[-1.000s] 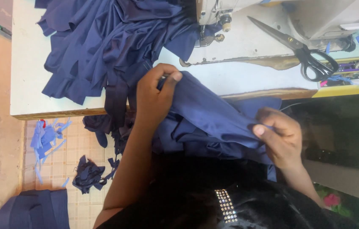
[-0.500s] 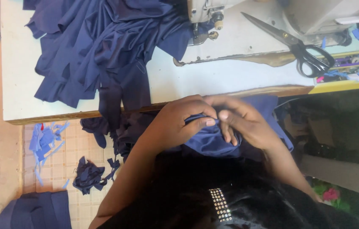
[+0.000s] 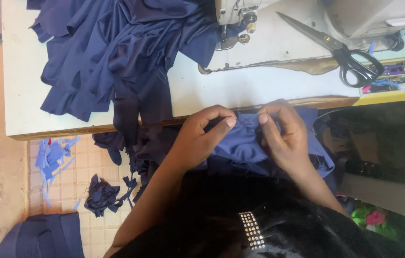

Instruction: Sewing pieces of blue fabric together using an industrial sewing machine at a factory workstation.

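The left hand (image 3: 202, 136) and right hand (image 3: 284, 134) each pinch the same piece of navy blue stretchy fabric (image 3: 243, 145) between them. Beyond the right hand lie black-handled steel scissors (image 3: 341, 50) on the white table (image 3: 260, 86).

light: even, soft daylight, brightest on the white desk (image 3: 260, 88) | shadows: faint on the desk, deep under its front edge by my lap | glare: none, desk top slightly washed out | focus: sharp on the desk, my hair below it blurred | edges: mild bending of the desk's left edge
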